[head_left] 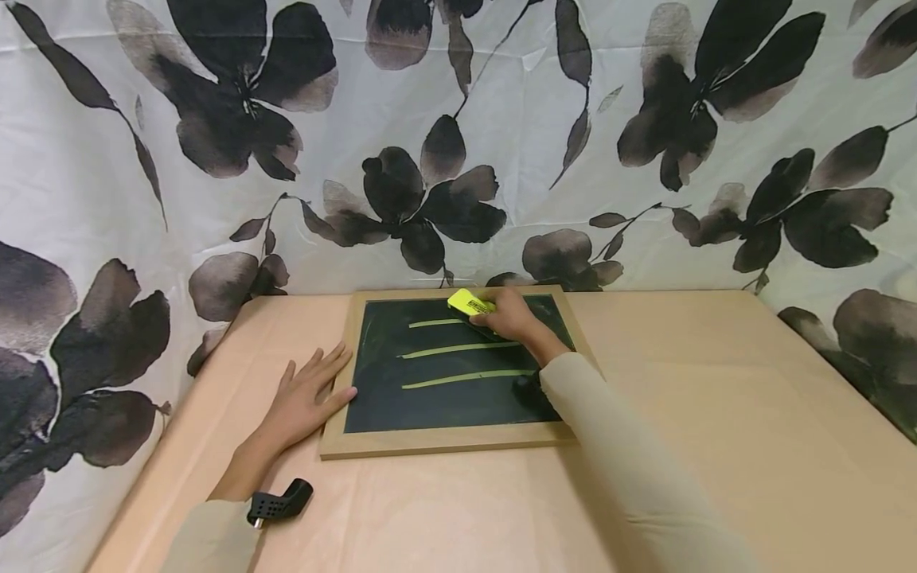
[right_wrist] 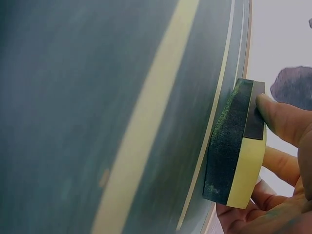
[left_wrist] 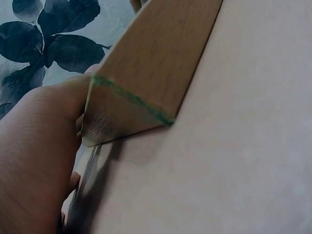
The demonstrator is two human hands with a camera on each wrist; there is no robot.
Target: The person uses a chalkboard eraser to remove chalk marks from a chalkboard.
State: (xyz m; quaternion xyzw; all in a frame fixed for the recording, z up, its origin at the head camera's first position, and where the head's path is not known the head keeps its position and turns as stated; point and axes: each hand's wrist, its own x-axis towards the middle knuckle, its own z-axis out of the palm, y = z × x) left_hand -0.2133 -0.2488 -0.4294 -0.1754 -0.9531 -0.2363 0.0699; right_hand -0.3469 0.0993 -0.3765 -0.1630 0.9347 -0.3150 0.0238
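A chalkboard [head_left: 451, 412] in a light wooden frame [head_left: 444, 441] lies on the table, with three yellow chalk lines [head_left: 466, 379] across it. My right hand [head_left: 510, 315] grips a yellow chalkboard eraser [head_left: 466, 302] near the board's top edge, by the upper line. In the right wrist view, thumb and fingers pinch the eraser's yellow back [right_wrist: 246, 170], and its dark felt [right_wrist: 226, 146] faces the board. Against the left side of the frame rests my left hand [head_left: 304, 404], fingers extended and thumb over the edge. The left wrist view shows this hand [left_wrist: 39, 146] beside the frame's corner [left_wrist: 131, 109].
The light wooden table [head_left: 716, 382] extends on both sides of the board. Behind it hangs a white curtain [head_left: 544, 143] with dark flowers. A black wrist camera [head_left: 281, 503] sticks out from the left wrist, over the table.
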